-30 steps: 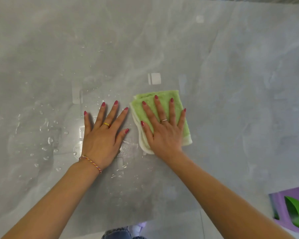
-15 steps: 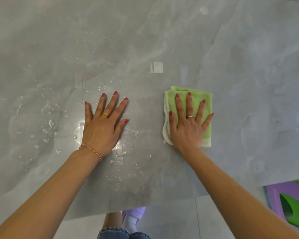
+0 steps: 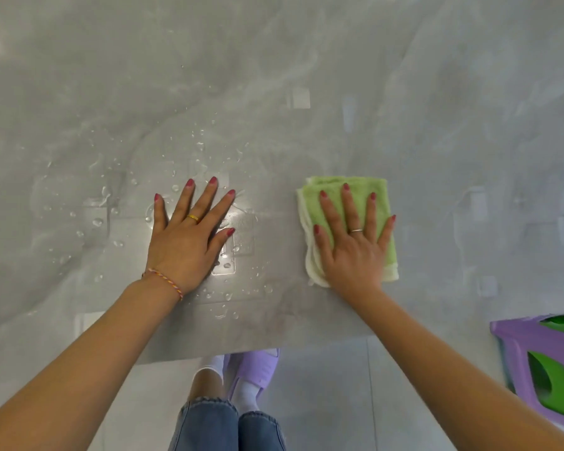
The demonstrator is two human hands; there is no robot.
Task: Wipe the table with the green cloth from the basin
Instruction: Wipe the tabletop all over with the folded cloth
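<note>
Nearest the camera, at six o'clock, denim-clad knees and a lilac shoe with a white sock stand on a pale tiled floor, just below the table's near edge. At four o'clock, a purple and green plastic object sits at the frame's edge; what it is cannot be told.

Both forearms reach up from the lower corners onto the grey marbled table. The left wrist carries a braided, multicoloured bracelet.

The left hand lies palm down on the bare tabletop, a little to the nine o'clock side of centre. Its fingers are straight and spread apart, holding nothing, with a gold ring on one finger. Water droplets are scattered around it, thickest toward nine and ten o'clock, with more by the wrist and beyond the fingertips.

The right hand lies toward three o'clock from the left, well apart from it, palm flat on the green cloth. Its fingers are also splayed and straight, pressing down on the fabric rather than gripping it, and a silver ring shows on one of them. The cloth is folded into a rough rectangle with pale layered edges showing on its nine o'clock side and near edge; it rests flat on the table.

Farther out, toward twelve o'clock, the surface shows only faint streaks and pale square reflections.
</note>
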